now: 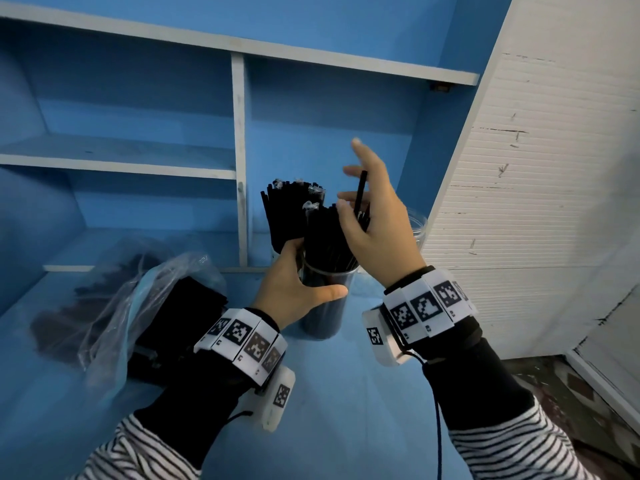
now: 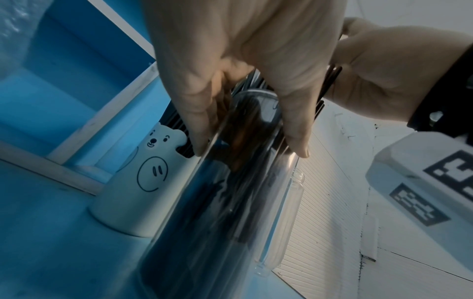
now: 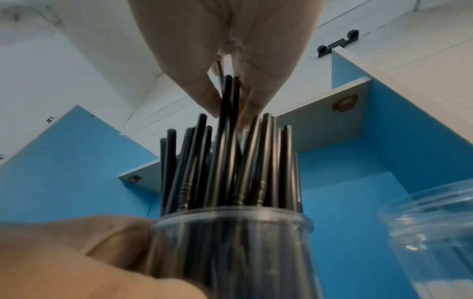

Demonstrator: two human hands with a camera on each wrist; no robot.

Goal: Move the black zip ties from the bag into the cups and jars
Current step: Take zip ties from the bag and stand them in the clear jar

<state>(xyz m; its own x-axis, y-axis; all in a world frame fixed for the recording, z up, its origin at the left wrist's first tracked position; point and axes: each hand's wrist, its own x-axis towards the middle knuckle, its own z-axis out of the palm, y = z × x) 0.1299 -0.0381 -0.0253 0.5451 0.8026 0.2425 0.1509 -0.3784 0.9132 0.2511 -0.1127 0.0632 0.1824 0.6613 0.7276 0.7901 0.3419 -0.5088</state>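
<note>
A clear jar (image 1: pixel 325 306) packed with upright black zip ties (image 1: pixel 329 233) stands on the blue desk. My left hand (image 1: pixel 298 285) grips the jar by its upper wall, thumb in front, fingers behind. Above the jar's mouth my right hand (image 1: pixel 374 216) pinches a few black zip ties (image 3: pixel 229 97) whose lower ends reach in among the others. A crumpled clear plastic bag (image 1: pixel 138 299) with more black ties lies to the left. Behind the jar a white bear cup (image 2: pixel 143 168) also holds black ties (image 1: pixel 287 209).
An empty clear jar (image 1: pixel 418 226) stands at the right against the white slatted panel (image 1: pixel 536 202). Blue shelves with white edges (image 1: pixel 239 161) rise behind the desk. The desk's (image 1: pixel 346 393) right edge drops to the floor.
</note>
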